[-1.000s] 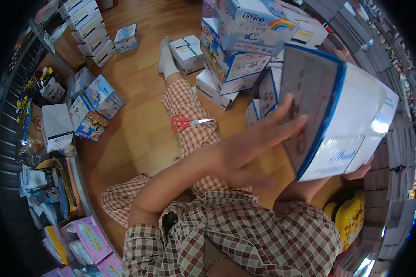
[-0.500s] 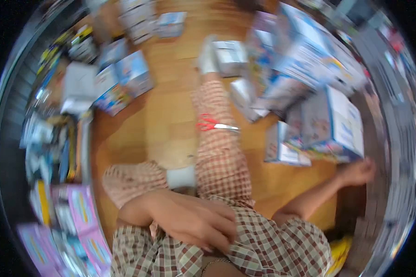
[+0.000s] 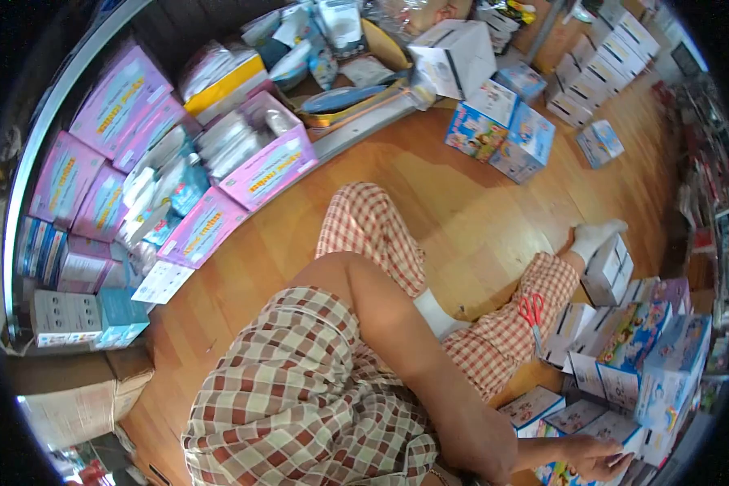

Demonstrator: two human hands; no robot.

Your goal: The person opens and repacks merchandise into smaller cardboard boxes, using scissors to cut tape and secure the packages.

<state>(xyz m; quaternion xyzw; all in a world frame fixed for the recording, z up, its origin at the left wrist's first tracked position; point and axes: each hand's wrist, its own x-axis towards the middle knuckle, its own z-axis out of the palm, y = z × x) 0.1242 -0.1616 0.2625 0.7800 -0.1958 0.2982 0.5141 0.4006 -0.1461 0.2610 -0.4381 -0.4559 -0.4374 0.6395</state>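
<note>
My left arm crosses my body, and my left hand (image 3: 486, 445) is bent down near the bottom edge, its fingers hidden. My right hand (image 3: 595, 458) is at the lower right, over or against white and blue boxes (image 3: 579, 417); its fingers are loosely bent and apart, with nothing visible in them. Red-handled scissors (image 3: 532, 312) lie on the checked trouser leg (image 3: 502, 344) of my outstretched leg. Beyond them, more printed boxes (image 3: 636, 332) stand beside that leg.
Pink cartons (image 3: 271, 170) and plastic-wrapped packs (image 3: 227, 146) fill the left shelf. Blue printed boxes (image 3: 522, 142) and a white box (image 3: 454, 61) are at the upper middle. Small white boxes (image 3: 599, 73) are stacked at the upper right. A brown carton (image 3: 73, 405) is at the lower left.
The view has swung left, bringing the shelf of pink cartons into clearer view. My hands now appear lower in view, and my left hand's fingers are no longer visible. The scissors remain on the leg.
</note>
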